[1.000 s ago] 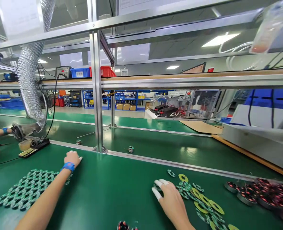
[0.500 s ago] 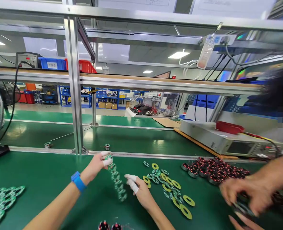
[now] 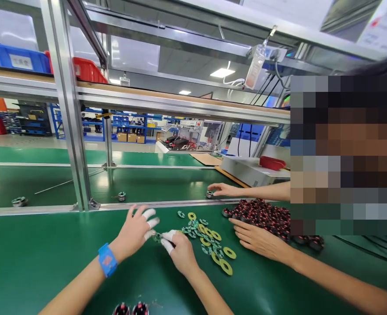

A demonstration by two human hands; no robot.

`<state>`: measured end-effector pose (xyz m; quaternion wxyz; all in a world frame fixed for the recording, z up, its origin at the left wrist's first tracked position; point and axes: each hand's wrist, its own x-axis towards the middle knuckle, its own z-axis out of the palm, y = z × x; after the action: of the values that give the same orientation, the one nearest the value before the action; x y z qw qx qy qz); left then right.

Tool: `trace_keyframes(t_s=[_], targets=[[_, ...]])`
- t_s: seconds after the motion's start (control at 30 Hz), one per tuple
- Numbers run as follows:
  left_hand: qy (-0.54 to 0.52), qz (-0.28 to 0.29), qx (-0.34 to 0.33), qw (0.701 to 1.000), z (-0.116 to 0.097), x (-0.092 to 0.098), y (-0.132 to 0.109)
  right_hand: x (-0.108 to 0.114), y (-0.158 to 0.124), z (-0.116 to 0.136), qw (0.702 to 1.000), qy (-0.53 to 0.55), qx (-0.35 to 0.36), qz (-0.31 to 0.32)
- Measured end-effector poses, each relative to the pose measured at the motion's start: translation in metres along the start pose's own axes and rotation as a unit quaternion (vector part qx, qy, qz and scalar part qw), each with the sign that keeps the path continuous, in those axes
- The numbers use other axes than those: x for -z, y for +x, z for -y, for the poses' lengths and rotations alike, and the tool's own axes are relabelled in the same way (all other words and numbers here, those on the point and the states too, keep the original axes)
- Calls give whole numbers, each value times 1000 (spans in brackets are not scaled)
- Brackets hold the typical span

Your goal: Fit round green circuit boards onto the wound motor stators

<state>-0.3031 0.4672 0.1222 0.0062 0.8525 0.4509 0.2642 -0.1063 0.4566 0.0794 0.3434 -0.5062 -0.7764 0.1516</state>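
Note:
My left hand [image 3: 137, 229] and my right hand [image 3: 179, 249] meet over the green mat, both wearing white finger cots. Together they pinch a small green ring part [image 3: 157, 237] between their fingertips. My left wrist carries a blue wristband [image 3: 107, 260]. Just right of my hands lies a scatter of green and yellow rings [image 3: 209, 240]. Two round red-wound coils [image 3: 130, 309] sit at the bottom edge, near my arms.
A person at the right rests one hand [image 3: 257, 238] by a pile of red-wound coils [image 3: 268, 216] and reaches the other hand [image 3: 221, 189] to the conveyor. An aluminium post [image 3: 69, 109] stands at the left. Small parts [image 3: 121, 195] lie on the green belt behind the rail.
The view swung right and the sheet of rings at the left left the frame. My hands came together on the ring part. The other person's hands spread to the coil pile and conveyor.

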Motion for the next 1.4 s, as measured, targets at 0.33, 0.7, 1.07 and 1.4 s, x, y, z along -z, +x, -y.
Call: trace_keyframes(t_s=[0.33,0.7,1.07,1.4], targets=[[109,128,57,984,-17,-20,-2,-2,7,-10,995,-91,-37,-31],[-53,121,108,985,-12,-42,-6,10,11,-4,997,-75,16,10],[-89,113,126,981,1,-41,-7,11,6,-12,986,-160,-43,-2],[-91,97,141,981,-14,-38,-5,16,11,-8,979,-196,-18,-51]])
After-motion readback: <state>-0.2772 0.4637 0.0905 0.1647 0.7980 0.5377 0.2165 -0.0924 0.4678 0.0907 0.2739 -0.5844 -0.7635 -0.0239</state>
